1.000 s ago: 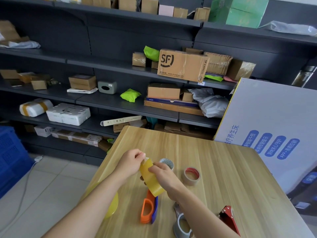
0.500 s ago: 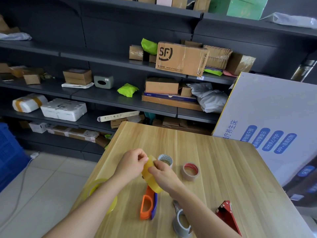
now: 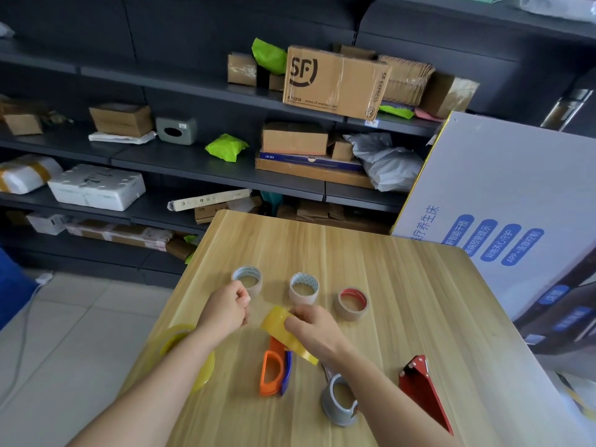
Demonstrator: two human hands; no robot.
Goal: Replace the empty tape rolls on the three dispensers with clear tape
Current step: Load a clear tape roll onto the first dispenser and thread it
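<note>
My right hand grips a yellowish clear tape roll just above the wooden table. My left hand is curled beside it, pinching what looks like the tape's free end. An orange and blue dispenser lies under the roll. A grey dispenser and a red dispenser lie to the right. Three empty cores stand in a row behind my hands. A second clear roll lies under my left forearm.
A big white printed box leans at the table's right side. Dark shelves with cardboard parcels and bags fill the background. Tiled floor and a blue crate are to the left.
My left hand has pulled away from the roll to the left. The view tilted down, showing a third empty core at the left of the row.
</note>
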